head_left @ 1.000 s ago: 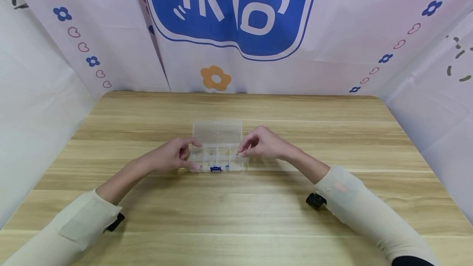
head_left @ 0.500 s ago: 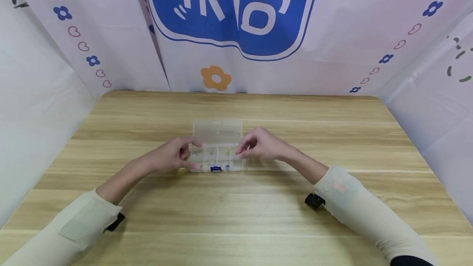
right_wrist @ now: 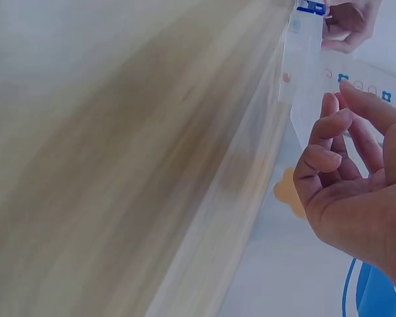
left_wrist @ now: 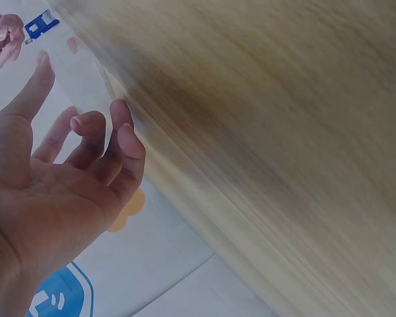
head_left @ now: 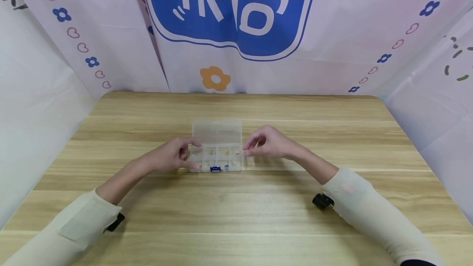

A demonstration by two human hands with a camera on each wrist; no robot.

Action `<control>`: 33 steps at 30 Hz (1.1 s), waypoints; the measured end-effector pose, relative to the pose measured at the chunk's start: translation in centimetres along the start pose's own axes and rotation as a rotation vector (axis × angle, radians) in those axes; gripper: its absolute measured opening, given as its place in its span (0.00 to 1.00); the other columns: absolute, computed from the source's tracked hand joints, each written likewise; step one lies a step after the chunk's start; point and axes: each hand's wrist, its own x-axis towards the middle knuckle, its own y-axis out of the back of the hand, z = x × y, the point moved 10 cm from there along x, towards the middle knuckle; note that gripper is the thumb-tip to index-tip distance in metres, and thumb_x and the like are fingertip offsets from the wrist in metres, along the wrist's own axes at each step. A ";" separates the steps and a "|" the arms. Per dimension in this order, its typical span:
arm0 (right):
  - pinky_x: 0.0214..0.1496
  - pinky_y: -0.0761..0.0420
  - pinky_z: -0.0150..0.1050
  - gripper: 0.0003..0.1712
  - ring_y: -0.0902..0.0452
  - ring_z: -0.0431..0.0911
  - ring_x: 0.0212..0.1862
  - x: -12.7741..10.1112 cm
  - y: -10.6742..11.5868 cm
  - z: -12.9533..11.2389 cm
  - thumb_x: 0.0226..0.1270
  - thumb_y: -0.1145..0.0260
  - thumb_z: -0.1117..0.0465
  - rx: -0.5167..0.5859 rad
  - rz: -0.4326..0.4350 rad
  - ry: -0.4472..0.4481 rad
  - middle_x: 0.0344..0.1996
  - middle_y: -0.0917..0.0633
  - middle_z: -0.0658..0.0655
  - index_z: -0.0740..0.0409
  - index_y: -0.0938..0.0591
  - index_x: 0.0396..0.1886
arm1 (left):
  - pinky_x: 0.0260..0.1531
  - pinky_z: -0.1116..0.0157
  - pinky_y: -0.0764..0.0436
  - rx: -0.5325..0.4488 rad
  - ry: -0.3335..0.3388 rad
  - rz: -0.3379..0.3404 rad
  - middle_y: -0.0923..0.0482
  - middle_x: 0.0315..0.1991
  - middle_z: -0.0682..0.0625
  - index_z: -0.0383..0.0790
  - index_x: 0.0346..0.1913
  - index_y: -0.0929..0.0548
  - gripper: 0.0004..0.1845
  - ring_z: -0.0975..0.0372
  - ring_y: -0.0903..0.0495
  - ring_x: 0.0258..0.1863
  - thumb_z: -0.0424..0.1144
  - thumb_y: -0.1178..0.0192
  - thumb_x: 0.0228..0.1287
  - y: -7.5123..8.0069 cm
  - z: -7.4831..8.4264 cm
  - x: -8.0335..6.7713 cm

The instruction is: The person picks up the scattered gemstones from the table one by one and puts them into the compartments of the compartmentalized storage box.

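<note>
A clear plastic compartment box [head_left: 215,156] lies on the wooden table with its see-through lid [head_left: 216,131] raised back. My left hand [head_left: 174,154] holds the left end, thumb at the front wall and index finger at the back. Just beside the right end is my right hand [head_left: 271,142], fingers loosely bent, thumb and index close together with nothing visible between them. In the right rear compartment sits a tiny reddish piece [head_left: 237,154]. Other compartments contain a small yellow piece [head_left: 227,152] and a blue-and-white piece [head_left: 226,167]. The box has a blue latch [head_left: 215,169] in front.
The wooden table [head_left: 236,216] reaches back to a white cloth backdrop [head_left: 295,75] printed with flowers and hearts. Black wrist cameras hang below the left sleeve [head_left: 85,216] and the right sleeve [head_left: 369,208].
My right hand has drawn back to the right from above the right rear compartment and let go of the tiny reddish piece, which now shows there. The left hand stays in place.
</note>
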 end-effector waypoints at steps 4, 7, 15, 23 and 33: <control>0.41 0.19 0.34 0.07 0.18 0.45 0.38 -1.1 1.1 1.0 0.64 0.26 0.71 0.000 0.025 -0.029 0.36 0.10 0.56 0.70 0.11 0.41 | 0.26 0.68 0.34 0.012 0.002 -0.002 0.34 0.23 0.53 0.26 0.64 0.25 0.32 0.63 0.36 0.23 0.40 0.25 0.63 0.0 -0.2 0.0; 0.41 0.19 0.34 0.08 0.18 0.46 0.39 -2.0 2.1 1.9 0.65 0.27 0.70 -0.006 0.045 -0.051 0.36 0.10 0.56 0.70 0.12 0.42 | 0.26 0.67 0.33 0.023 -0.001 -0.006 0.33 0.23 0.53 0.26 0.64 0.25 0.32 0.63 0.36 0.24 0.41 0.26 0.64 -0.1 -0.2 0.0; 0.41 0.19 0.34 0.08 0.18 0.46 0.39 -5.0 4.8 4.5 0.67 0.28 0.69 -0.034 0.098 -0.099 0.37 0.11 0.56 0.70 0.12 0.43 | 0.27 0.66 0.32 0.073 0.042 -0.018 0.30 0.26 0.51 0.29 0.66 0.25 0.34 0.61 0.34 0.25 0.43 0.26 0.64 0.0 -0.3 0.1; 0.36 0.20 0.33 0.09 0.19 0.44 0.35 -7.5 7.2 6.8 0.67 0.28 0.69 -0.086 0.162 -0.159 0.36 0.11 0.59 0.71 0.13 0.43 | 0.27 0.65 0.32 0.103 0.032 -0.014 0.30 0.25 0.52 0.31 0.67 0.25 0.35 0.62 0.34 0.25 0.46 0.26 0.63 0.1 -0.2 0.1; 0.35 0.19 0.33 0.07 0.20 0.45 0.35 -9.8 10.2 8.3 0.68 0.29 0.70 -0.234 0.215 -0.180 0.38 0.11 0.59 0.69 0.12 0.43 | 0.31 0.66 0.26 0.049 -0.023 0.052 0.27 0.31 0.50 0.28 0.73 0.31 0.36 0.60 0.29 0.31 0.42 0.30 0.69 1.7 -0.6 -0.5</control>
